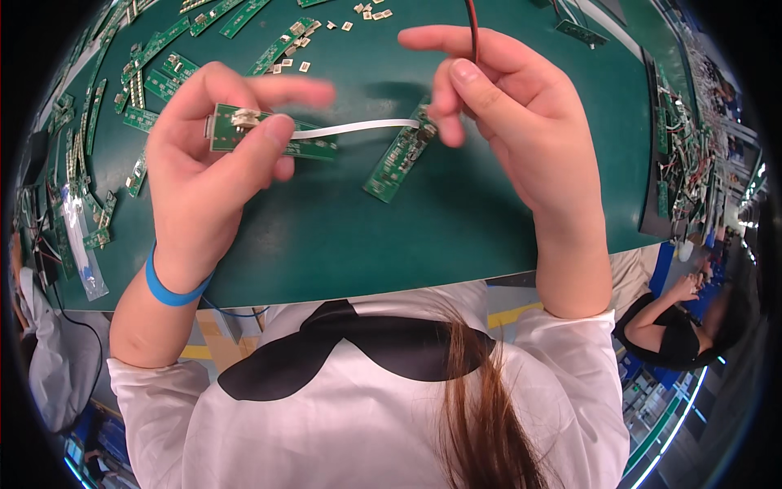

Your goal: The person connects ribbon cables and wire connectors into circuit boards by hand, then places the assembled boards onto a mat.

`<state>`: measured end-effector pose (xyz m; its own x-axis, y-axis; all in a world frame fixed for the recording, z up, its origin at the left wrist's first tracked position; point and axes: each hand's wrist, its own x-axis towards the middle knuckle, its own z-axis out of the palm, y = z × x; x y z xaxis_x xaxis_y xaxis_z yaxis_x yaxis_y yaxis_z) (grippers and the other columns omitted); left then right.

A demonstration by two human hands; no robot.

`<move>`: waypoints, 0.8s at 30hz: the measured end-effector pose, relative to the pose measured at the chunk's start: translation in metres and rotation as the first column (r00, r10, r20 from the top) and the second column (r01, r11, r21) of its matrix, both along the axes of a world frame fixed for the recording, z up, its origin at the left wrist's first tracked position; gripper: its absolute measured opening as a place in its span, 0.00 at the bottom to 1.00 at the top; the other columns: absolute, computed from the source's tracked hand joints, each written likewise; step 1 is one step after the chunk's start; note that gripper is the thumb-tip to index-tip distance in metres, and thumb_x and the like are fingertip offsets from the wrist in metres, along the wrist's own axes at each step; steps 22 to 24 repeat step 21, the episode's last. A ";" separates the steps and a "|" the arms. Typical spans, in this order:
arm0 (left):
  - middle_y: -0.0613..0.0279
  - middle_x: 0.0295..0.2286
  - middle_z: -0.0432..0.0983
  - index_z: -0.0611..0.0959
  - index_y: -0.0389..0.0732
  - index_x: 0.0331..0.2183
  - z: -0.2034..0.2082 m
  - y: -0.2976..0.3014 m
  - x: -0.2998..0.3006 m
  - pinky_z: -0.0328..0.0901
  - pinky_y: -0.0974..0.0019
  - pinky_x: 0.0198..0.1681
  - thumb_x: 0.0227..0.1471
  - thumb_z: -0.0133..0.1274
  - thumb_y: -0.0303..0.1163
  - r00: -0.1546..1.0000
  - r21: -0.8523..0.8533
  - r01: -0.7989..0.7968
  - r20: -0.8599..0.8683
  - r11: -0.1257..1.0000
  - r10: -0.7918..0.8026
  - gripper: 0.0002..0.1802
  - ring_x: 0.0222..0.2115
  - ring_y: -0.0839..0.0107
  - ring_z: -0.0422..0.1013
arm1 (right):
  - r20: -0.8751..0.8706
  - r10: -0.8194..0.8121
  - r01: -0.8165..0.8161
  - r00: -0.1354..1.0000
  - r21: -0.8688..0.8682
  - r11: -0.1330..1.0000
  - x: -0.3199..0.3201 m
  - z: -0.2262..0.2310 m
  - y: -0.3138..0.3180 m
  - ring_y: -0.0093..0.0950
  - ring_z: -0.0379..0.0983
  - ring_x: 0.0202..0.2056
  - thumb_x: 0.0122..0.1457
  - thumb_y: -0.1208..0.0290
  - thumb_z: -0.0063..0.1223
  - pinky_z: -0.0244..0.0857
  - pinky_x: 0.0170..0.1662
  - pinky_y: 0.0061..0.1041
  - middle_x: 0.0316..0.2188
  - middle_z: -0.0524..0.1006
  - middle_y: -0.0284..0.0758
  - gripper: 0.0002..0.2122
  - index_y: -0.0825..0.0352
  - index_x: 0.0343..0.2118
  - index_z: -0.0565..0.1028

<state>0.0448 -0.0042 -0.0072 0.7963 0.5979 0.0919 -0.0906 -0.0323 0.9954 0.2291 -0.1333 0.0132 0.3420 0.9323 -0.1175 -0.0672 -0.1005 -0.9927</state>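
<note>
My left hand (197, 167) is closed on a green circuit board (314, 145), the thumb pressed across its face beside a small white connector (244, 117). A flat white cable (350, 127) runs from under that thumb to a second, narrower circuit board (395, 163). I cannot tell whether this second board hangs or rests on the table; its upper end is close to the fingers of my right hand (521, 106). That hand pinches a red and black wire (473, 24) between thumb and fingers, with one finger stretched out to the left. The wire leaves the picture at the top.
Green circuit boards (163, 41) lie in loose groups along the left and back of the green table (391, 253). Small white connectors (305, 66) are scattered at the back. On the right is a pile of wired boards (684, 163). Another person (676, 326) sits at the right.
</note>
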 end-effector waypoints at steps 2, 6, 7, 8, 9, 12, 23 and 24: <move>0.43 0.36 0.73 0.65 0.41 0.28 0.000 0.004 -0.003 0.59 0.82 0.20 0.50 0.51 0.30 0.990 -0.275 0.107 -0.054 0.956 -0.127 0.11 0.17 0.80 0.64 | -0.076 0.016 -0.012 0.997 0.050 0.999 0.002 -0.003 0.001 0.14 0.63 0.22 0.64 0.69 0.37 0.57 0.29 0.15 0.18 0.67 0.26 0.15 0.75 0.46 0.69; 0.47 0.31 0.76 0.64 0.43 0.29 -0.003 0.000 0.003 0.62 0.81 0.13 0.51 0.51 0.34 0.983 -0.395 0.182 0.097 0.901 -0.156 0.12 0.14 0.76 0.69 | -0.099 0.131 -0.115 0.986 0.151 0.982 0.009 -0.002 -0.004 0.13 0.60 0.17 0.64 0.68 0.37 0.55 0.24 0.14 0.20 0.70 0.28 0.16 0.77 0.43 0.71; 0.47 0.31 0.76 0.64 0.43 0.29 -0.002 -0.002 0.004 0.62 0.81 0.13 0.51 0.51 0.34 0.983 -0.396 0.181 0.095 0.900 -0.156 0.12 0.14 0.76 0.69 | -0.101 0.131 -0.115 0.986 0.151 0.982 0.006 0.000 -0.005 0.13 0.60 0.17 0.64 0.68 0.37 0.55 0.24 0.14 0.20 0.70 0.28 0.16 0.77 0.43 0.71; 0.45 0.31 0.76 0.64 0.42 0.30 0.001 -0.004 0.004 0.63 0.79 0.12 0.53 0.48 0.34 0.987 -0.400 0.160 0.072 0.902 -0.144 0.10 0.14 0.73 0.70 | 0.071 0.061 -0.071 0.996 0.149 0.986 0.001 0.004 -0.007 0.14 0.60 0.16 0.64 0.70 0.38 0.56 0.23 0.14 0.22 0.71 0.31 0.14 0.77 0.42 0.71; 0.42 0.32 0.76 0.65 0.42 0.30 0.002 -0.007 0.004 0.64 0.77 0.11 0.55 0.45 0.33 0.990 -0.404 0.139 0.048 0.904 -0.131 0.08 0.14 0.69 0.72 | 0.239 -0.010 -0.028 0.971 0.155 0.987 -0.002 0.005 -0.008 0.15 0.60 0.16 0.63 0.71 0.38 0.57 0.21 0.14 0.23 0.73 0.33 0.13 0.78 0.41 0.71; 0.38 0.34 0.75 0.66 0.42 0.31 0.000 -0.008 0.001 0.65 0.73 0.09 0.57 0.41 0.31 0.968 -0.173 0.249 0.089 0.953 -0.237 0.04 0.14 0.63 0.73 | 0.300 0.054 -0.165 0.953 0.357 0.919 -0.002 0.000 -0.009 0.16 0.64 0.18 0.61 0.75 0.40 0.60 0.22 0.14 0.30 0.76 0.41 0.11 0.78 0.41 0.71; 0.35 0.36 0.73 0.67 0.37 0.40 -0.009 0.000 -0.009 0.71 0.64 0.15 0.49 0.55 0.32 0.916 -0.230 0.394 0.175 0.890 -0.360 0.18 0.20 0.52 0.75 | 0.411 0.094 -0.266 0.907 0.383 0.885 -0.003 0.007 -0.012 0.17 0.63 0.19 0.60 0.70 0.44 0.61 0.23 0.16 0.37 0.75 0.50 0.14 0.78 0.42 0.70; 0.35 0.36 0.73 0.67 0.37 0.40 -0.009 0.000 -0.009 0.71 0.64 0.15 0.49 0.55 0.32 0.916 -0.230 0.394 0.175 0.890 -0.360 0.18 0.20 0.52 0.75 | 0.411 0.094 -0.266 0.907 0.383 0.885 -0.003 0.007 -0.012 0.17 0.63 0.19 0.60 0.70 0.44 0.61 0.23 0.16 0.37 0.75 0.50 0.14 0.78 0.42 0.70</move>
